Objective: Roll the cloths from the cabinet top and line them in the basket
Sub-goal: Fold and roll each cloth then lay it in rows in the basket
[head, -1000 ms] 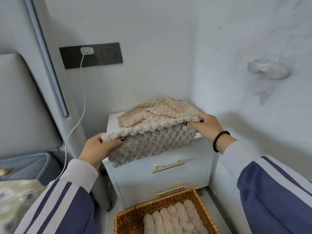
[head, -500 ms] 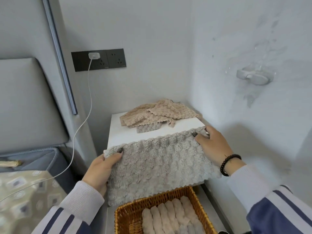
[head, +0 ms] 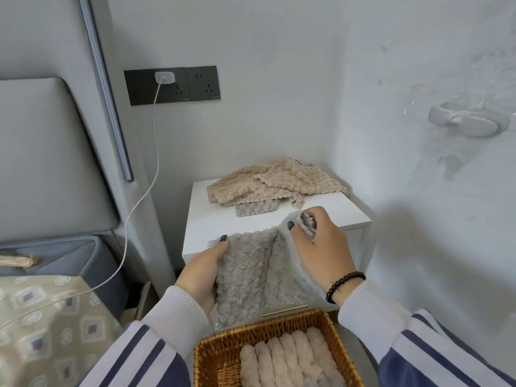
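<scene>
Head view shows both hands gripping 1 grey cloth in front of the white cabinet. Left hand pinches its left top edge; right hand is closed on the right top corner, which seems folded inward. Beige cloths lie on the cabinet top. Rolled cloths sit side by side in the wicker basket.

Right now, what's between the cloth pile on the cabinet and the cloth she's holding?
In the head view, only bare white cabinet top separates the pile from the grey cloth.
</scene>
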